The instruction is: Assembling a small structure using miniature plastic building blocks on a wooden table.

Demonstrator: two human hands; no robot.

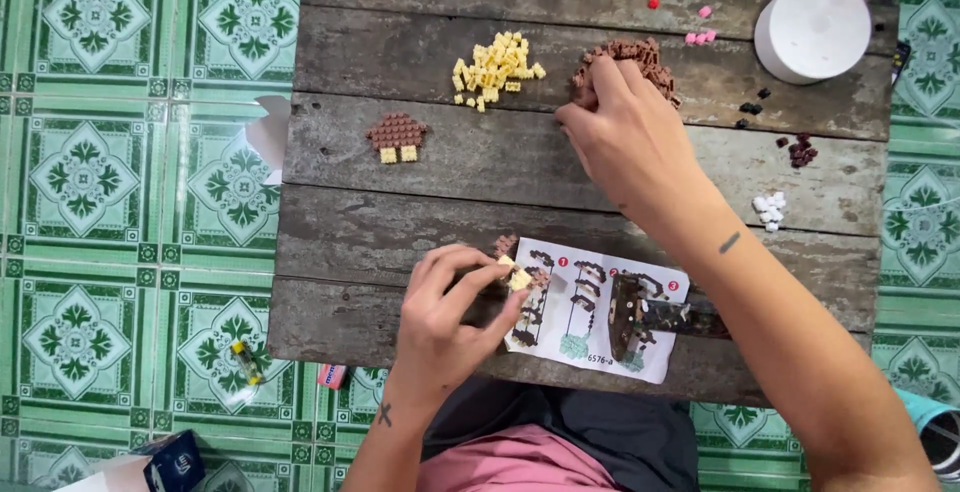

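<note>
My left hand pinches a small assembly of brown and yellow bricks over the near edge of a weathered wooden table. Just right of it lies a white instruction sheet with pictured steps. My right hand reaches to the far side, fingers dug into a pile of brown bricks. A pile of yellow bricks lies left of that. A finished brown and yellow piece sits alone at the table's left.
A white round lamp base stands at the far right corner. Small heaps of pink, black, dark red and white bricks dot the right side. Green patterned tile floor surrounds the table; a blue box lies near left.
</note>
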